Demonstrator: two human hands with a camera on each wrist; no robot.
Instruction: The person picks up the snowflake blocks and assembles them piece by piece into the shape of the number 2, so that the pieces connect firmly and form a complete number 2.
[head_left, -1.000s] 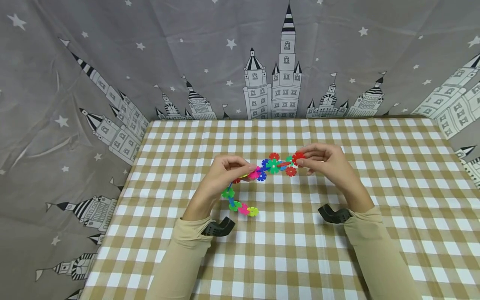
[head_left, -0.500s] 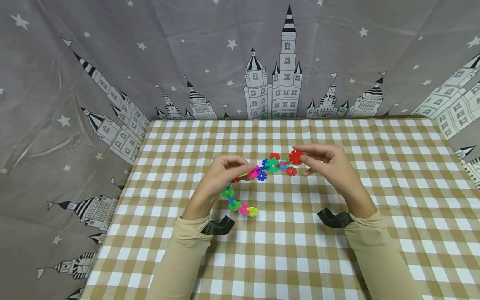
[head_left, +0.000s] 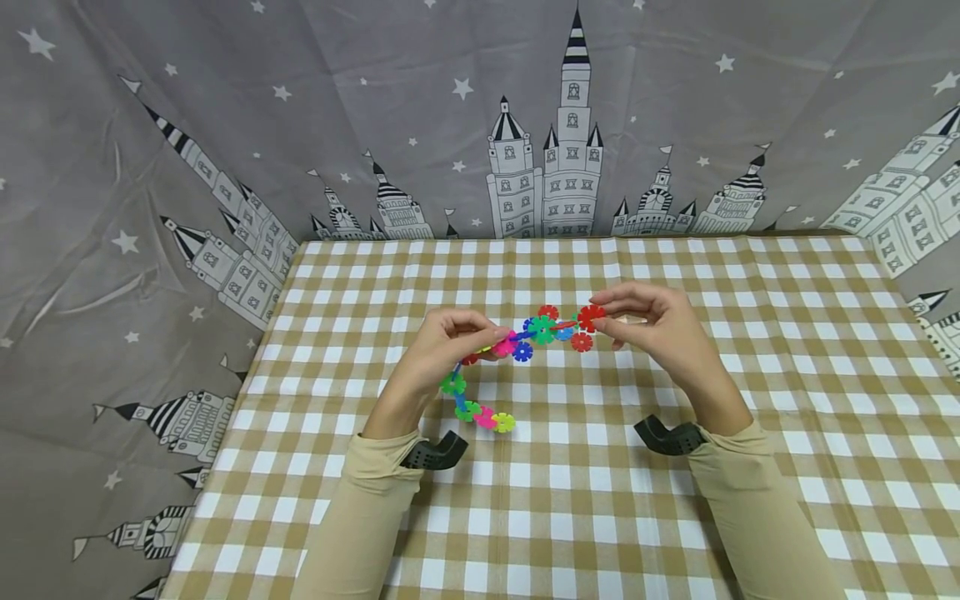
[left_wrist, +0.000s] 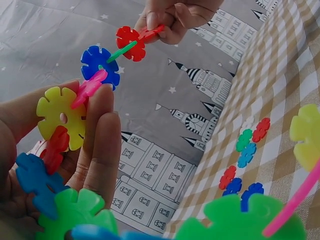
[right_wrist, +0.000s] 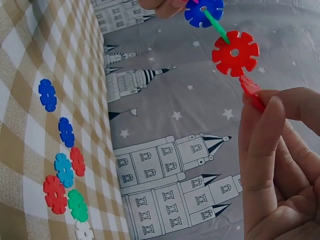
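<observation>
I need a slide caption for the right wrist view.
Right hand pinches a red notched disc at the end of a chain; loose discs lie on checked cloth.

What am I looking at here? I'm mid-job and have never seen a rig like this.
There is no robot here: a person works bare-handed. The wide picture comes from a camera worn on the head, looking forward and down; the close ones come from a camera on each wrist. The left hand holds a chain of colourful flower-shaped discs. The right hand pinches a red disc at the chain's end; whether it is locked in, I can't tell. On the checked tablecloth lie loose discs: two blue, two red, one light blue, one green, one white. Behind hangs a grey cloth printed with castles and stars.
</observation>
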